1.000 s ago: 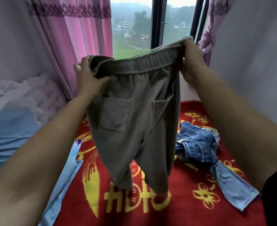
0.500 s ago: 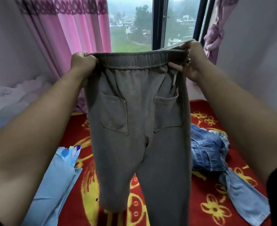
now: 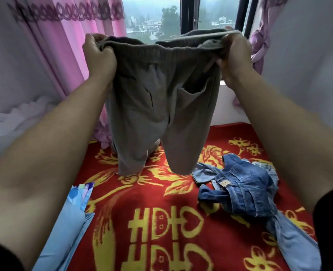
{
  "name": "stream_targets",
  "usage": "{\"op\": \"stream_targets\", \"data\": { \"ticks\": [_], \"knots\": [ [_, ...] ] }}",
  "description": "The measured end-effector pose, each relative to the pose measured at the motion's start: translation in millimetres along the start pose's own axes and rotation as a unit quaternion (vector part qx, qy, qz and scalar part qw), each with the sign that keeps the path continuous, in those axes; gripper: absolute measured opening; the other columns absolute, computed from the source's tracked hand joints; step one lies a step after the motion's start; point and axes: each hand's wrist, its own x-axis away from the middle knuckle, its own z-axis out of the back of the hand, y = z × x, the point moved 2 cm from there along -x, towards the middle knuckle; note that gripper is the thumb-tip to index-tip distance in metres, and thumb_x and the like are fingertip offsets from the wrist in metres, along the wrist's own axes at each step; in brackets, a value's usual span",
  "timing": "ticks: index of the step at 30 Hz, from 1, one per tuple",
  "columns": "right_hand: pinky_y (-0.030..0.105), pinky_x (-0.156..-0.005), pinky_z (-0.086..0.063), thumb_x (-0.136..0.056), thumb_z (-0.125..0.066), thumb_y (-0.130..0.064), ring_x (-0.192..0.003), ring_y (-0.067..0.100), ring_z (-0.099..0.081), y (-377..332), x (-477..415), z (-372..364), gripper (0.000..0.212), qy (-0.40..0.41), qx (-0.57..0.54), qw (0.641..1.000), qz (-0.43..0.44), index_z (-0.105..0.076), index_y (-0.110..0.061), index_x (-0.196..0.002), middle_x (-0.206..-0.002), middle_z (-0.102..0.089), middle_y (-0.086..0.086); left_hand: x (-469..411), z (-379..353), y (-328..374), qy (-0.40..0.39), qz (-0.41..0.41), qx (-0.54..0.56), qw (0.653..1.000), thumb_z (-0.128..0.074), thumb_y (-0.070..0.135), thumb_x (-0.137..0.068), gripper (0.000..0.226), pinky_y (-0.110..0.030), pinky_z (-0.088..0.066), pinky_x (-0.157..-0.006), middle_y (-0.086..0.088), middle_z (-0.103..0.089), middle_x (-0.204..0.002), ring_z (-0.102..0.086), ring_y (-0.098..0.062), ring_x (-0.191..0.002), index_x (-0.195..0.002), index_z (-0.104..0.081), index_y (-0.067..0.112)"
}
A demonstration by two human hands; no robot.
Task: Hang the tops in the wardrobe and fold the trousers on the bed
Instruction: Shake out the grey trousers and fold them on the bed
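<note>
Well, the only thing bearing anything is the red blanket [image 3: 142, 202] with its yellow flowers and characters, spread over the bed. On the blanket's right side lies a crumpled heap of blue jeans [image 3: 246, 192], waistband and pockets showing, with one paler leg trailing toward the blanket's near right corner. Along the blanket's left edge sits a light blue pillow [image 3: 71, 222] with a coloured print at its far corner.

Above the far half of the blanket I hold up the grey trousers [image 3: 161, 106]. My left hand [image 3: 99, 55] grips one end of the waistband, fingers curled over the top and thumb pinching the cloth from my side. My right hand [image 3: 234, 55] grips the other end the same way, fingers wrapped tightly round the bunched fabric.

The trousers are soft grey-brown knit with a ribbed elastic waistband that sags and folds in the middle. Two patch pockets face me. Both legs hang loose and slightly creased, their hems low over the blanket; whether they touch it I cannot tell.
</note>
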Motion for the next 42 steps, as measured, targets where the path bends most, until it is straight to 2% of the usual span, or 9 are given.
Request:
{"op": "stream_targets", "data": {
  "ticks": [6,10,13,15,18,21,28,37,42],
  "knots": [
    [0.030,-0.049,-0.051,-0.080,-0.043,-0.018,-0.063,0.020,-0.064,48.1,49.5,59.8,0.017,0.129,0.203,0.969,-0.056,-0.060,-0.018,-0.081,-0.078,-0.063,0.007,77.3,38.1,-46.0,-0.007,-0.038,-0.280,0.959,-0.046,0.029,-0.074,0.010,-0.026,-0.034,-0.065,0.000,-0.058,-0.079,-0.048,-0.020,-0.073,-0.079,-0.054,0.025],
    [0.052,-0.060,-0.061,-0.076,-0.041,-0.026,-0.075,0.035,-0.068,119.0,106.9,128.2,0.024,0.164,0.344,0.907,-0.177,-0.062,-0.015,-0.077,-0.091,-0.071,0.017,184.4,70.5,-118.5,-0.142,-0.030,-0.448,0.882,-0.051,0.040,-0.075,0.025,-0.036,-0.045,-0.068,-0.010,-0.069,-0.087,-0.064,-0.035,-0.081,-0.084,-0.062,0.019],
    [0.051,-0.075,-0.062,-0.088,-0.045,-0.014,-0.089,0.041,-0.071,179.9,175.9,193.3,0.027,0.105,0.426,0.845,-0.306,-0.071,-0.007,-0.092,-0.099,-0.071,0.022,282.1,100.2,-172.9,-0.302,0.066,-0.510,0.803,-0.055,0.033,-0.079,0.022,-0.034,-0.045,-0.072,-0.010,-0.070,-0.103,-0.066,-0.035,-0.097,-0.098,-0.062,0.023],
    [0.035,-0.062,-0.059,-0.093,-0.056,-0.014,-0.074,0.032,-0.066,211.2,228.9,231.4,0.026,0.058,0.478,0.797,-0.364,-0.072,0.000,-0.107,-0.091,-0.070,0.020,343.9,122.0,-202.4,-0.383,0.110,-0.532,0.747,-0.055,0.027,-0.082,0.024,-0.033,-0.045,-0.073,-0.008,-0.070,-0.109,-0.065,-0.032,-0.102,-0.106,-0.059,0.025],
    [0.026,-0.056,-0.047,-0.085,-0.077,-0.028,-0.057,0.016,-0.057,236.1,303.7,277.6,0.023,0.037,0.518,0.751,-0.408,-0.077,-0.008,-0.097,-0.072,-0.065,0.007,424.0,149.7,-231.9,-0.463,0.144,-0.554,0.677,-0.051,0.019,-0.084,0.024,-0.035,-0.048,-0.076,-0.006,-0.068,-0.111,-0.063,-0.031,-0.104,-0.108,-0.054,0.024],
    [0.028,-0.056,-0.048,-0.083,-0.064,-0.018,-0.065,0.019,-0.056,245.7,366.3,315.6,0.009,-0.017,0.571,0.687,-0.450,-0.068,-0.021,-0.091,-0.077,-0.061,0.003,493.4,173.3,-243.1,-0.522,0.180,-0.567,0.611,-0.049,0.016,-0.086,0.026,-0.038,-0.047,-0.082,-0.007,-0.063,-0.117,-0.059,-0.030,-0.109,-0.111,-0.053,0.020],
    [0.042,-0.098,-0.048,-0.091,-0.043,-0.018,-0.118,0.037,-0.056,258.6,452.7,382.0,0.051,-0.253,0.725,0.484,-0.420,-0.046,-0.027,-0.141,-0.131,-0.055,0.018,585.7,192.6,-249.4,-0.543,0.131,-0.614,0.557,-0.054,0.019,-0.087,0.030,-0.040,-0.039,-0.088,-0.002,-0.061,-0.121,-0.048,-0.026,-0.115,-0.116,-0.050,0.025],
    [0.043,-0.076,-0.045,-0.091,-0.057,-0.020,-0.094,0.042,-0.056,341.8,555.9,499.4,0.038,-0.222,0.729,0.526,-0.376,-0.048,-0.016,-0.128,-0.116,-0.049,0.017,734.5,197.5,-325.8,-0.571,0.210,-0.613,0.504,-0.057,0.018,-0.088,0.045,-0.042,-0.039,-0.097,-0.007,-0.047,-0.133,-0.039,-0.031,-0.122,-0.131,-0.044,0.021],
    [0.040,-0.084,-0.044,-0.094,-0.055,-0.022,-0.108,0.042,-0.058,381.9,616.4,572.1,0.011,-0.244,0.679,0.463,-0.515,-0.062,-0.014,-0.097,-0.112,-0.067,0.022,820.8,203.1,-366.7,-0.577,0.344,-0.560,0.485,-0.053,0.027,-0.093,0.059,-0.050,-0.026,-0.113,-0.012,-0.014,-0.160,-0.015,-0.034,-0.146,-0.147,-0.032,0.016]
  ]
}}
